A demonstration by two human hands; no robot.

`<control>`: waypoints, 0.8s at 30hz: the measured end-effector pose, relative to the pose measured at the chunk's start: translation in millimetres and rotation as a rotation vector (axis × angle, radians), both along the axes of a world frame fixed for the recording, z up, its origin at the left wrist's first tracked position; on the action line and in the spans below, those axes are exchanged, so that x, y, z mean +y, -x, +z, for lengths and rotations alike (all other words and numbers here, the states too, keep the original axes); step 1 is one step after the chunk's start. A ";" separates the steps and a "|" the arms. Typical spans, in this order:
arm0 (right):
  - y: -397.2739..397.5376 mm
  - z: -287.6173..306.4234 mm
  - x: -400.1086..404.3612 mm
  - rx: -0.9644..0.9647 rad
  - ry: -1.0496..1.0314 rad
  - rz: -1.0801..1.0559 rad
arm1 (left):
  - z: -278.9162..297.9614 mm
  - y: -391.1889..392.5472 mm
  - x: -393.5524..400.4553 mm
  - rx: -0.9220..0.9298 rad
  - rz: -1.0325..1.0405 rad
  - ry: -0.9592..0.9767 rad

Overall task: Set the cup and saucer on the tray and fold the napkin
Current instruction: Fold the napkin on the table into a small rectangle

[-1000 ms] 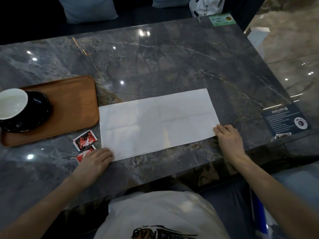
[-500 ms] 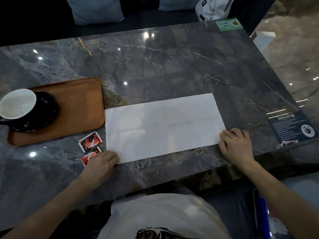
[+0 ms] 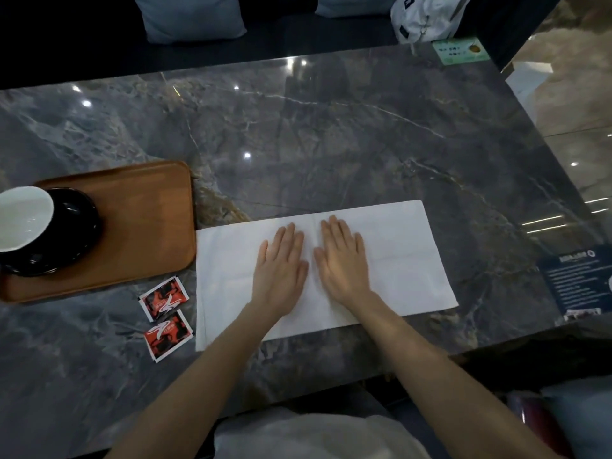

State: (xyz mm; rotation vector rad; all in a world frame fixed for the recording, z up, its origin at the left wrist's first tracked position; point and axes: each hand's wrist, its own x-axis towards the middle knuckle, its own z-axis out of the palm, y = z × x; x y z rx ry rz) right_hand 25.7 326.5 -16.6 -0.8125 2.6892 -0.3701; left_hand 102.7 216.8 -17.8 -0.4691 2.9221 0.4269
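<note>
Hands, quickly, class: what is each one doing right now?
Left hand: open, flat on the napkin, holding nothing.
Right hand: open, flat on the napkin, holding nothing.

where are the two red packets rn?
Head view, lower left: the two red packets lie on the table, just in front of the tray and left of the napkin.

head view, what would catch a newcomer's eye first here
First, the white napkin spread flat near the table's front edge, with the left hand and right hand pressed palm-down side by side on its middle. Next, the white-lined cup on its black saucer on the wooden tray at far left, two red packets just below it.
</note>
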 end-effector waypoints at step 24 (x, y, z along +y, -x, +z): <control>95.2 -12.8 103.4 0.151 -0.236 -0.256 | -12.9 -47.8 -68.0 -0.036 0.238 0.071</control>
